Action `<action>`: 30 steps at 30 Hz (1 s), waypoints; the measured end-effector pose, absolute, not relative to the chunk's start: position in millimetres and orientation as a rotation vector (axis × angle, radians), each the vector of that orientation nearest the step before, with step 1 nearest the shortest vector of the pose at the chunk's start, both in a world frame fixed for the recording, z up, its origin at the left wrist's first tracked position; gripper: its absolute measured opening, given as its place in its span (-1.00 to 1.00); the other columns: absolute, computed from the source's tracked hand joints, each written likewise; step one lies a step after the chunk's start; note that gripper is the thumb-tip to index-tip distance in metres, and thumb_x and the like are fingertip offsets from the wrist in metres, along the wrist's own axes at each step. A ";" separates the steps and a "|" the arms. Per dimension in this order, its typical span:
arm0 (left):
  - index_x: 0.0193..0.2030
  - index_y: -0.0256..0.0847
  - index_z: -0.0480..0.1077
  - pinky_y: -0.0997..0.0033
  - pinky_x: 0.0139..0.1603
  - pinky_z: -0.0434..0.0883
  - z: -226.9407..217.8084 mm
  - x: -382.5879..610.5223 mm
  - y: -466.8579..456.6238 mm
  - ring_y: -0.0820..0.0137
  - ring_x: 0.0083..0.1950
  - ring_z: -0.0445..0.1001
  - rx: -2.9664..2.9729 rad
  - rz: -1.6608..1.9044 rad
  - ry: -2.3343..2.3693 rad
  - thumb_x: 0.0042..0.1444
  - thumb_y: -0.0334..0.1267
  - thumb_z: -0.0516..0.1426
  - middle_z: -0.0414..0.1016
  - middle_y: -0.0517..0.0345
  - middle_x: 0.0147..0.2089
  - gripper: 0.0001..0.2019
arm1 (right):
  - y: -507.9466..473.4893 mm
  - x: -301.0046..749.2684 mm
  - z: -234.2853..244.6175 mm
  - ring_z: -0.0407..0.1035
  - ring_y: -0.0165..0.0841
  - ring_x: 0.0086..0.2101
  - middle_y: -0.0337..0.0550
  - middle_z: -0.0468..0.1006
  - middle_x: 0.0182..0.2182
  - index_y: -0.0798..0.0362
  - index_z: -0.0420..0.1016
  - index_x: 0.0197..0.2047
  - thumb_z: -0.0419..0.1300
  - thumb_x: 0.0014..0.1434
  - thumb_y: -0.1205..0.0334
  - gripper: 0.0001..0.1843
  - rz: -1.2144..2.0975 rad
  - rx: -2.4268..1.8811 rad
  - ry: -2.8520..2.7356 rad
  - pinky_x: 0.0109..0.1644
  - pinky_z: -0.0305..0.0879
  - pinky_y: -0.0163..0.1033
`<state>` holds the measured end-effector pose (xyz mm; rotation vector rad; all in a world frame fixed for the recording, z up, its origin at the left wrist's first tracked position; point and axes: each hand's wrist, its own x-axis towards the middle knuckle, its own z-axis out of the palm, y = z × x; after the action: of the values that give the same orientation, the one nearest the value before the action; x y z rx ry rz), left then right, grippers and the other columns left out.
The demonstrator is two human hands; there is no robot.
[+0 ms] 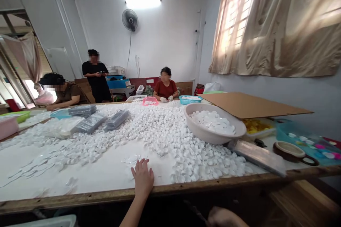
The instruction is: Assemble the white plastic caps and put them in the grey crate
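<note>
My left hand [143, 178] rests on the white tabletop near its front edge, fingers apart and reaching forward. Its fingertips are at a small group of thin, clear-looking discs [131, 158]. Low in the picture, below the table edge, my right hand [221, 217] is blurred and partly cut off. Its fingers look curled, and a faint pale streak runs up and left from them; what it is cannot be made out. A broad heap of small white cap-like pieces [165, 127] spreads beyond and to the right of my left hand.
A large pale basin [190, 127] of white discs stands right, beside a plastic-wrapped stack [259, 156] and a cardboard sheet [253, 103]. Wrapped grey bundles [117, 120] lie on the left. The table's wooden edge [106, 198] crosses in front. A seated co-worker [165, 88] faces me.
</note>
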<state>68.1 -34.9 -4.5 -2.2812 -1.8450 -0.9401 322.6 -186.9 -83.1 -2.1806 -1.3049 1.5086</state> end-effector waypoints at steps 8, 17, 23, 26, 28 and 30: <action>-0.19 -0.17 0.24 0.18 0.07 -0.02 6.0 62.9 -37.7 0.35 -0.06 0.19 -2.487 -0.964 -1.857 -0.06 -0.40 -0.06 0.26 0.10 -0.14 -0.74 | -182.1 316.2 38.5 0.21 -0.56 -0.70 -0.25 0.40 -0.59 0.09 0.38 -0.36 0.06 -0.22 0.36 -0.75 1.604 -1.901 -1.582 -0.68 0.10 -0.48; -0.12 -0.14 0.20 0.19 0.10 -0.07 -1.6 61.9 -36.1 0.36 0.02 0.12 -2.420 -0.941 -1.917 -0.04 -0.41 -0.06 0.19 0.09 -0.05 -0.71 | -54.4 238.4 43.9 0.32 -0.42 -0.39 -0.12 0.42 -0.29 0.09 0.34 -0.22 0.05 -0.09 0.26 -0.71 0.843 -1.468 -1.835 -0.29 0.25 -0.30; 0.03 -0.15 0.05 0.18 0.07 0.00 12.0 40.2 1.3 0.32 0.08 0.08 -2.381 -0.520 -1.967 0.06 -0.35 -0.15 0.10 0.03 0.07 -0.65 | -32.8 228.6 10.9 0.29 -0.35 -0.26 -0.17 0.45 -0.31 0.05 0.37 -0.29 0.06 -0.11 0.32 -0.76 0.614 -1.513 -1.915 -0.14 0.17 -0.23; 0.04 -0.18 0.05 0.28 -0.02 0.13 17.8 24.9 29.9 0.32 0.02 0.17 -2.448 -0.257 -1.995 0.06 -0.35 -0.14 0.10 -0.02 0.07 -0.64 | -33.5 229.4 8.4 0.27 -0.32 -0.23 -0.14 0.44 -0.30 0.05 0.38 -0.27 0.09 -0.12 0.28 -0.74 0.575 -1.563 -1.966 -0.12 0.13 -0.21; 0.00 -0.17 0.12 0.30 -0.11 0.20 18.7 18.6 42.4 0.32 -0.06 0.26 -2.480 -0.190 -2.000 0.05 -0.34 -0.11 0.19 -0.03 0.00 -0.68 | -32.4 234.6 13.9 0.25 -0.31 -0.18 -0.13 0.42 -0.24 0.03 0.36 -0.21 0.10 -0.13 0.25 -0.68 0.578 -1.530 -1.989 -0.09 0.11 -0.21; -0.10 -0.17 0.23 0.31 -0.17 0.23 18.5 15.3 49.9 0.33 -0.14 0.31 -2.494 -0.135 -2.007 0.05 -0.33 -0.11 0.30 0.01 -0.12 -0.74 | -28.9 244.8 22.6 0.26 -0.32 -0.20 -0.13 0.41 -0.22 0.03 0.35 -0.19 0.10 -0.12 0.23 -0.66 0.620 -1.485 -1.998 -0.11 0.14 -0.22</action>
<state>15.3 49.9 18.5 -2.4945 -2.0068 -0.1346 244.8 -28.9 22.6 -1.4847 -1.9985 0.6202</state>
